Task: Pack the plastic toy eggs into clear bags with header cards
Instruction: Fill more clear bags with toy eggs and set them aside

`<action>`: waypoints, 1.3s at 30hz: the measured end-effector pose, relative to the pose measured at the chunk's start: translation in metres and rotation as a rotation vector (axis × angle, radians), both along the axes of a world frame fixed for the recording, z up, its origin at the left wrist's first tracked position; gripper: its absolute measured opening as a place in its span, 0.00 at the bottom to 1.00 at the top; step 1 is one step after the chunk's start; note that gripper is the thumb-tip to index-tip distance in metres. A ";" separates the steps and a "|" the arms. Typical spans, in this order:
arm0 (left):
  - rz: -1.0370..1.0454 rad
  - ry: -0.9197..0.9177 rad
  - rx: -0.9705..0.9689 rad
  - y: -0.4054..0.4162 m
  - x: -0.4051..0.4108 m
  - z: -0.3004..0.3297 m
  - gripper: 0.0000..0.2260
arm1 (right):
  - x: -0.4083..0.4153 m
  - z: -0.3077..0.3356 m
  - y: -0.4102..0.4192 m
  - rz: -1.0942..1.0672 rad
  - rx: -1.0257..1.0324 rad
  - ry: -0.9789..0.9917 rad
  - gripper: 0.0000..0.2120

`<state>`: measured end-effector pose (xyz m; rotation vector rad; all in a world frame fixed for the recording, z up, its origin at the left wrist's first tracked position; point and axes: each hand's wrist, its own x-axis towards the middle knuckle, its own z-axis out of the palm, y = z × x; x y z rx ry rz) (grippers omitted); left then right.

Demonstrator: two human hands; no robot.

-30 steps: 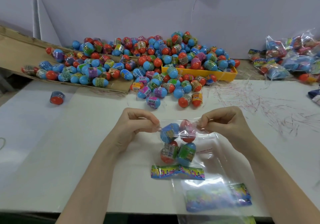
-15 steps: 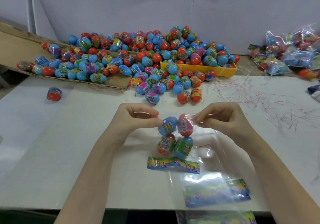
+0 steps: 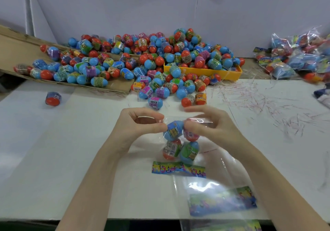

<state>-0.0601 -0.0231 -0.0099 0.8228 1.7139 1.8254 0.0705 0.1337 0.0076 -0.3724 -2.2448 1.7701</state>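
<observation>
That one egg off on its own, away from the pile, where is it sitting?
The lone egg lies on the white table at the far left of the head view, just in front of the cardboard sheet and well left of the left hand.

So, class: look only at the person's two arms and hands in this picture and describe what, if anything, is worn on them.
Nothing is worn. The left hand and right hand are bare, without gloves, and no ring, watch or bracelet shows. Both forearms are uncovered right down to the picture's lower edge; no sleeve enters the view.
</observation>
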 end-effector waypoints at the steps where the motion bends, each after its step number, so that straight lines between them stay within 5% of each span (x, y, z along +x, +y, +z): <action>1: -0.001 0.002 0.001 0.000 0.000 0.000 0.09 | -0.001 -0.001 -0.003 0.036 -0.020 -0.022 0.22; 13: -0.022 -0.203 0.041 0.001 0.001 0.001 0.05 | 0.005 0.007 0.005 0.162 -0.149 -0.053 0.12; 18: 0.009 -0.284 0.078 0.006 0.004 0.002 0.13 | 0.007 0.009 0.003 0.143 -0.163 -0.021 0.11; 22: -0.005 -0.321 -0.080 0.013 0.011 0.000 0.22 | 0.007 0.008 0.005 0.087 -0.176 -0.009 0.11; 28: -0.262 -0.131 -0.117 0.012 0.027 0.007 0.07 | 0.008 0.006 0.004 0.091 -0.158 -0.005 0.12; 39: -0.203 -0.218 -0.170 0.015 0.027 0.006 0.18 | 0.007 0.004 0.010 0.035 -0.152 -0.062 0.08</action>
